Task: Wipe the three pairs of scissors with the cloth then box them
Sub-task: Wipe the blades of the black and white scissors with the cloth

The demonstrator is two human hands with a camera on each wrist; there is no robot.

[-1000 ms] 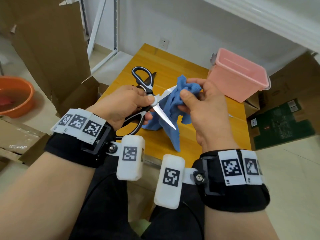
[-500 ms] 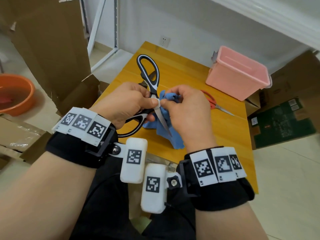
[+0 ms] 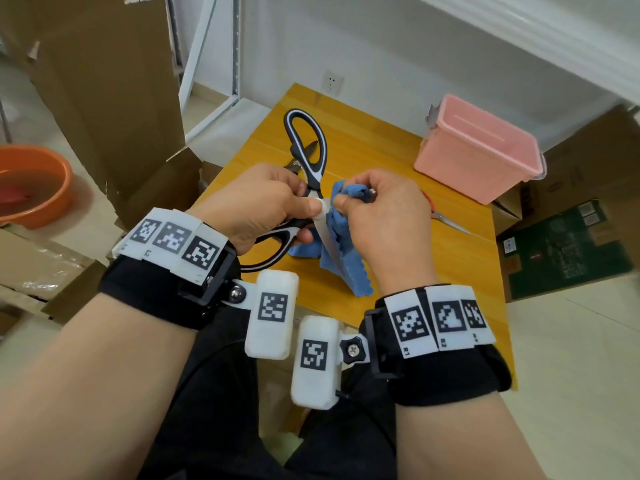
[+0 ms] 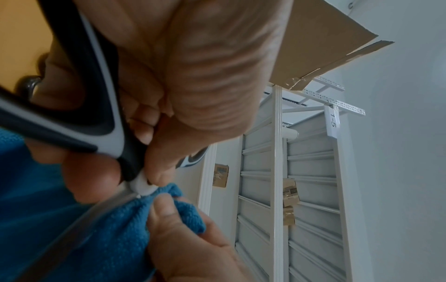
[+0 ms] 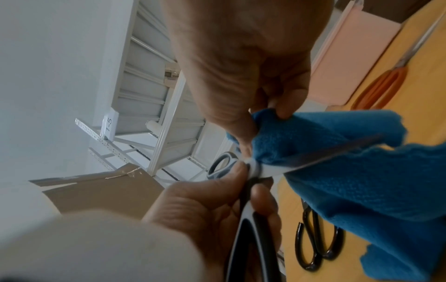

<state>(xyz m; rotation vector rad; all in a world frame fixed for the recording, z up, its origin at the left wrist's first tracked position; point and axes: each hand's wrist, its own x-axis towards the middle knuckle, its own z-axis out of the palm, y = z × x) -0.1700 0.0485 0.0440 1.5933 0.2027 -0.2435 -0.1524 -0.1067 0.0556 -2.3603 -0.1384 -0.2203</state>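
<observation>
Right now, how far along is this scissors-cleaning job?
Early on. Nothing looks boxed yet: no scissors show in the visible part of the pink plastic box. In hand: the left hand grips the black-and-white kitchen scissors, opened wide, while the right hand pinches the blue cloth around a blade near the pivot. Left: the red-handled scissors and all-black scissors lie on the wooden table, then boxing all three.

A white paper tag (image 4: 332,123) hanging from the perforated white metal shelf rail (image 4: 342,103), well beyond the grip, reads "1-5"; the right wrist view shows the same tag (image 5: 109,124). Small marks "R1" and "R2" sit under the black-and-white square codes on the white right wristband (image 3: 440,322).
</observation>
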